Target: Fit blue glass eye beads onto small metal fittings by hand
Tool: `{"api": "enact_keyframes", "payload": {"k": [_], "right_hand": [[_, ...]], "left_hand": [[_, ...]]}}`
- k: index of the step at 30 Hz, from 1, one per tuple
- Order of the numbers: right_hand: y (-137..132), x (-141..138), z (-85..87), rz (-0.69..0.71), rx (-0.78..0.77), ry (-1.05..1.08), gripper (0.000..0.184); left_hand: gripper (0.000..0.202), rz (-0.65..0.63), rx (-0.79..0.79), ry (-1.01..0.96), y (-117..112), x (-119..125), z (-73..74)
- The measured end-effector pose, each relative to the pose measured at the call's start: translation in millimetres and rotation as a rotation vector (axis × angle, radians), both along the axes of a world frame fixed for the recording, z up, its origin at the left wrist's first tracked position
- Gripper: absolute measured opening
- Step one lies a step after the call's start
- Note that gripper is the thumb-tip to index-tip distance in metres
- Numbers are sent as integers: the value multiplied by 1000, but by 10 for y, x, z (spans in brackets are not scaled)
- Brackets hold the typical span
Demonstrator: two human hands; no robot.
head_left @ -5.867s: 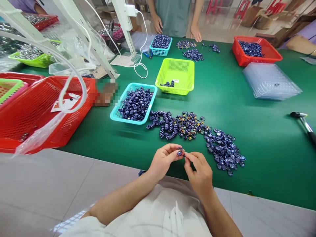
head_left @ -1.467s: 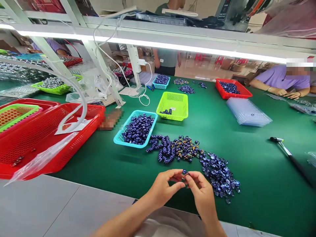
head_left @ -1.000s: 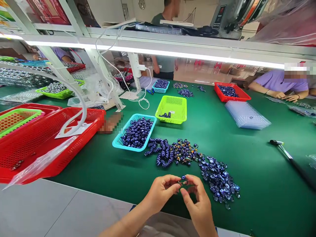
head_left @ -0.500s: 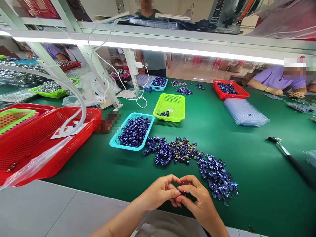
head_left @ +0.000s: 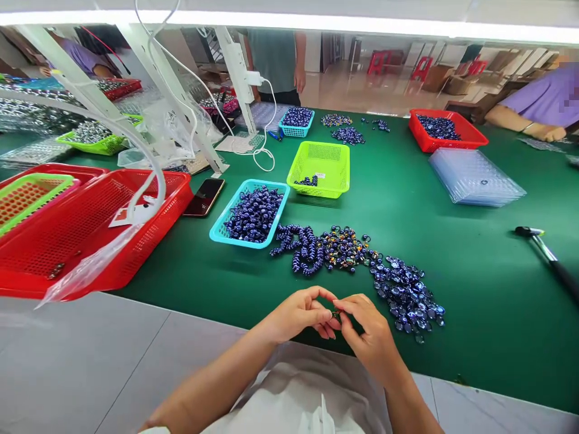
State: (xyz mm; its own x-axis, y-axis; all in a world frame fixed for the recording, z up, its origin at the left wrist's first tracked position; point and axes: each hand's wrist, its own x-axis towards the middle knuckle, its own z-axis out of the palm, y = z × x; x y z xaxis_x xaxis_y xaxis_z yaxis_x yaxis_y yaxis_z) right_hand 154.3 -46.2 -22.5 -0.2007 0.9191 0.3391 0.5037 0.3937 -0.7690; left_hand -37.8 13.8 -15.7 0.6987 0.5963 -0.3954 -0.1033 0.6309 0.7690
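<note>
The left hand [head_left: 298, 313] and the right hand [head_left: 368, 331] met fingertip to fingertip over the near edge of the green-covered table [head_left: 474, 289]. Both were pinched shut on a small dark ringed bead [head_left: 335, 313], which the fingers mostly hid.

A piece that small and glossy could probably have slipped from the pinch. It might then have dropped into the lap, or into the loose heap of shiny blue beads [head_left: 409, 292] just beside the right hand, where it would be hard to pick out. A careless wrist could also have scattered that heap.

Further out, a turquoise plastic mesh basket [head_left: 239, 241] was piled with blue beads. Behind it a lime-green mesh basket [head_left: 321, 160] held only a few, against its near wall. To the left, a large red mesh basket [head_left: 90, 223] held a paper tag, with a clear bag draped over its rim. At the far edge, a smaller turquoise basket [head_left: 296, 132] was full of blue beads, and a red basket [head_left: 452, 144] held a shallow layer near another person's arm.
</note>
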Motion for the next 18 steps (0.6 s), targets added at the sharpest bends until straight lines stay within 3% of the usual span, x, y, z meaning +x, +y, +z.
{"api": "enact_keyframes", "payload": {"k": [4,8,12,15,18], "right_hand": [[-20,-15,49,16,-38,29,29],[-19,-22,59,62,-101,40,14],[-11,-30,39,102,-125,3,10],[-23,-14,44,67,-146,-21,11],[-41,7,54,10,-170,-18,13]], "left_hand": [[46,-10,-24,-4,-2,-34,23],[52,-66,-42,-17,-15,-63,-3],[55,-104,32,53,-35,-120,1],[47,-18,302,286,14,-214,37],[37,238,758,699,153,-332,19]]}}
